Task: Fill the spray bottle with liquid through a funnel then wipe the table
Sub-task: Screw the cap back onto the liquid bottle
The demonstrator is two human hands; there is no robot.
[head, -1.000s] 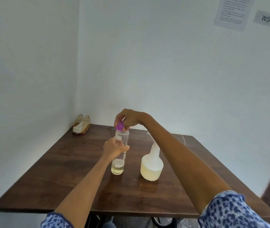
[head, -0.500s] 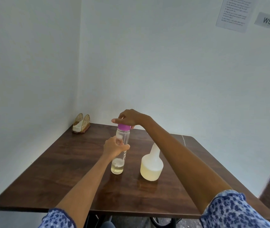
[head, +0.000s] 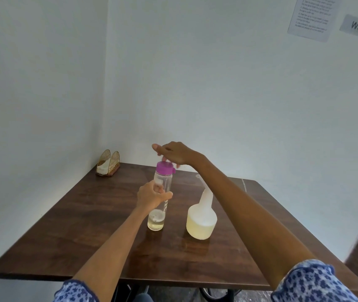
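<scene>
left hand [head: 152,196] wrapped around clear plastic bottle [head: 159,205] with purple cap [head: 164,167] | right hand [head: 174,152] open, empty, fingers just above cap | white translucent spray bottle [head: 201,221] right of left fingers, on dark wooden table [head: 86,225]

Both forearms are bare from the elbow down. At the bottom of the frame, the left sleeve [head: 74,292] and the right sleeve [head: 313,282] show light blue fabric printed with small dark blue flowers.

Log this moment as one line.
left hand: grips bottle | right hand: open over purple cap | spray bottle: on table
</scene>
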